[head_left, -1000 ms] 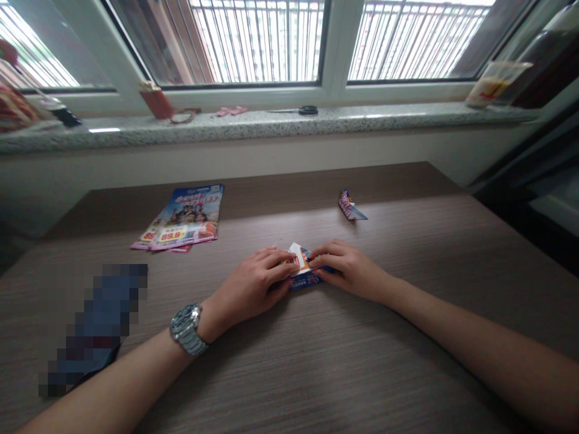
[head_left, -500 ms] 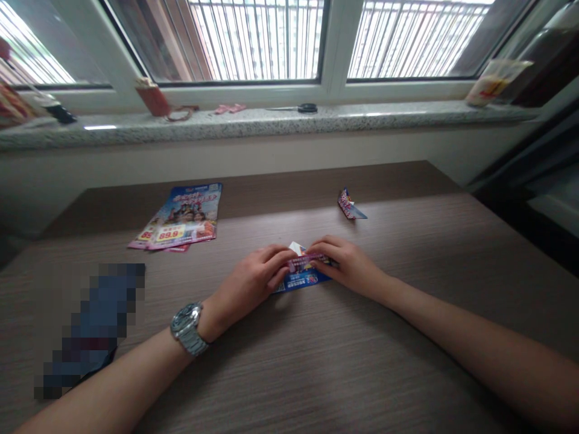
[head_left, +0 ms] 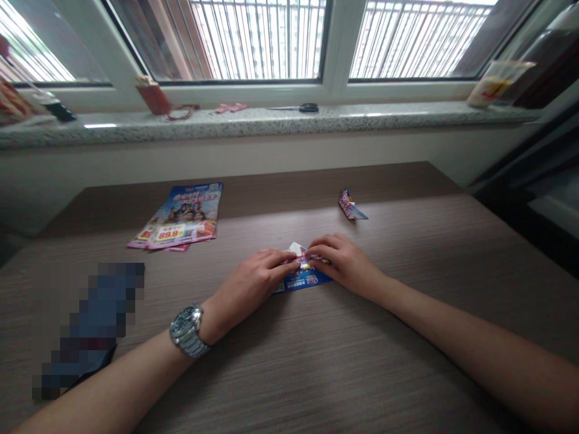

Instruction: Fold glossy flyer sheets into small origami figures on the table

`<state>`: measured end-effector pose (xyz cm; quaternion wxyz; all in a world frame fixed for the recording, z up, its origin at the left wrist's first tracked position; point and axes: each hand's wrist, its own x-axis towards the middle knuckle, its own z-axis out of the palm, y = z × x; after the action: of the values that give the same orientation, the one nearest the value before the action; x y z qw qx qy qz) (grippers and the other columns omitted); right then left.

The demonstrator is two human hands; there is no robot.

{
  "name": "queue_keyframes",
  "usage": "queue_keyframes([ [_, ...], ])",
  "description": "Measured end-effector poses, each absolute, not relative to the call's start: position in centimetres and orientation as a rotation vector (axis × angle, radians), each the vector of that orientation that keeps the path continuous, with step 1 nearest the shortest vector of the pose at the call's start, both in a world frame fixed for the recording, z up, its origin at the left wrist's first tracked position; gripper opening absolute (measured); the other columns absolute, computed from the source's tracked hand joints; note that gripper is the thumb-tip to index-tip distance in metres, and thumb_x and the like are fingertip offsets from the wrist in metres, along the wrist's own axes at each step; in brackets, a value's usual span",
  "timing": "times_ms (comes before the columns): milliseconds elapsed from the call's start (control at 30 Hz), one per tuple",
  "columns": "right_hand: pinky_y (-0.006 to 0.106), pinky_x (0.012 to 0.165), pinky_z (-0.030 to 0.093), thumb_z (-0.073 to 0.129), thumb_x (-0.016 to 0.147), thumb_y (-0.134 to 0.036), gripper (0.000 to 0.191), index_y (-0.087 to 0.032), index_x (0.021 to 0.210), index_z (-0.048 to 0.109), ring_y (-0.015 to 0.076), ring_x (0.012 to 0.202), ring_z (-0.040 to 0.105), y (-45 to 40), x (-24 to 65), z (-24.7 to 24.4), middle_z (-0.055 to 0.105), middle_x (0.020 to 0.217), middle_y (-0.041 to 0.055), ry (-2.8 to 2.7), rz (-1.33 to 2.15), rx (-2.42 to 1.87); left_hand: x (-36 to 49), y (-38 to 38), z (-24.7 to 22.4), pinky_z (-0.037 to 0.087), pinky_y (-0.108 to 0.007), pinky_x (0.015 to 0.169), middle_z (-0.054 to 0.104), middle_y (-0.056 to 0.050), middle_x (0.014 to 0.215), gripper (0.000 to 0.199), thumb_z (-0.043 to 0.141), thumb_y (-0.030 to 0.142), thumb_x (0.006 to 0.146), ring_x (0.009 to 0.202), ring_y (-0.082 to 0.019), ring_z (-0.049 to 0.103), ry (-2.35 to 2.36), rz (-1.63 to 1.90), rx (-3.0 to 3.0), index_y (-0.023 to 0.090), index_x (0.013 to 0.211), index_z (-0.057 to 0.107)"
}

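A partly folded printed paper (head_left: 301, 279), blue with pink and a white corner pointing up, lies on the table in front of me. My left hand (head_left: 251, 280), with a metal watch on the wrist, presses its closed fingers on the paper's left part. From the right, my right hand (head_left: 346, 262) grips the paper's upper right edge, thumb below and fingers above. The fingertips of both hands are close together near the middle of the paper and hide part of its upper fold.
Printed flyers (head_left: 181, 220) lie stacked at the table's back left. A small folded paper (head_left: 350, 206) stands at the back right. A blurred dark blue object (head_left: 97, 319) is at left. Scissors (head_left: 307, 108), a red box (head_left: 154, 98) and a plastic cup (head_left: 491, 84) rest on the windowsill.
My left hand's fingers have straightened and flattened over the paper, with the thumb moved up to its fold. My right hand has barely moved.
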<state>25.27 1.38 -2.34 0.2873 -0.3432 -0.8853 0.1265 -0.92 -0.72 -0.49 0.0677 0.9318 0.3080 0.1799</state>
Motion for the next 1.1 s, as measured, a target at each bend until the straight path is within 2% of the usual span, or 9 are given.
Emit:
queue_keyframes([
  [267, 0.047, 0.103, 0.052, 0.057, 0.104, -0.032, 0.030, -0.024, 0.130, 0.067, 0.0268, 0.121, 0.063, 0.7, 25.7, -2.1, 0.069, 0.134, 0.0090, -2.528, 0.242, -0.765, -1.0, -0.8, -0.7, 0.054, -0.046, 0.102, 0.064, -0.009, 0.137, 0.040, 0.058, 0.014, 0.101, 0.117, -0.026, 0.064, 0.976, 0.446, 2.873, 0.025, 0.139, 0.059],
  [567, 0.048, 0.105, 0.052, 0.059, 0.102, -0.031, 0.033, -0.026, 0.134, 0.066, 0.0268, 0.126, 0.064, 0.4, 25.8, -2.1, 0.070, 0.135, 0.0089, -2.548, 0.250, -0.766, -1.3, -1.1, -0.8, 0.053, -0.048, 0.105, 0.064, -0.011, 0.139, 0.041, 0.054, 0.012, 0.102, 0.124, -0.027, 0.063, 0.929, 0.457, 2.966, 0.023, 0.142, 0.057],
  [800, 0.048, 0.108, 0.051, 0.057, 0.104, -0.033, 0.037, -0.025, 0.140, 0.062, 0.0268, 0.129, 0.062, 0.3, 26.0, -2.0, 0.066, 0.141, 0.0079, -2.586, 0.227, -0.775, -0.8, -1.8, -0.3, 0.055, -0.049, 0.106, 0.064, -0.014, 0.140, 0.038, 0.051, 0.025, 0.104, 0.127, -0.030, 0.062, 0.952, 0.480, 2.976, 0.016, 0.140, 0.059],
  [1100, 0.047, 0.112, 0.048, 0.055, 0.105, -0.034, 0.041, -0.024, 0.144, 0.058, 0.0265, 0.134, 0.058, 0.4, 26.4, -2.1, 0.062, 0.147, 0.0080, -2.661, 0.167, -0.711, -1.0, -1.8, -0.7, 0.054, -0.047, 0.108, 0.060, -0.016, 0.144, 0.038, 0.047, 0.020, 0.106, 0.131, -0.030, 0.059, 0.935, 0.424, 3.014, 0.013, 0.142, 0.056],
])
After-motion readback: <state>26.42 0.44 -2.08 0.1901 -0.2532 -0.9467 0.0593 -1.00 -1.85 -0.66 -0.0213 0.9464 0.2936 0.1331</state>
